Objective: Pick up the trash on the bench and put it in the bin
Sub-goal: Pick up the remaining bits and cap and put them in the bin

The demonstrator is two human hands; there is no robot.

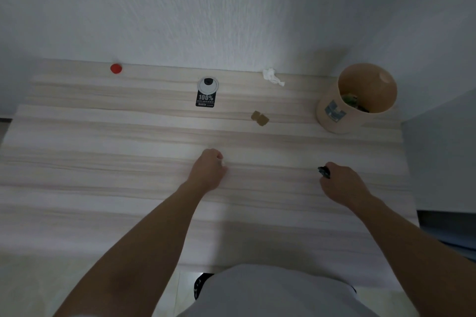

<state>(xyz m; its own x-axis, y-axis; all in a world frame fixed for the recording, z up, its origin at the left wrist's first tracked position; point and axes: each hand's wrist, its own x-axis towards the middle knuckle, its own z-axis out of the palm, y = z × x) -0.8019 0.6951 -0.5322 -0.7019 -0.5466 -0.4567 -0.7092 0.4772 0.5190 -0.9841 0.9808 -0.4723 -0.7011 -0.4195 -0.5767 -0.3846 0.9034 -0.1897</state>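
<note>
On the pale wood-grain bench [103,175] my left hand [208,172] rests mid-bench with its fingers curled around a small white scrap. My right hand [342,185] is closed on a small dark piece of trash [324,171] that sticks out past the fingers. The tan bin [334,116] stands at the back right, with some trash inside. Loose on the bench lie a crumpled white tissue [272,76] by the wall, a brown scrap [259,118], a black label with a round white top [206,92] and a red cap [116,68] at the back left.
A white wall [231,8] runs along the back of the bench. A grey surface [443,157] borders its right edge. My torso in a light shirt [278,291] stands at the near edge.
</note>
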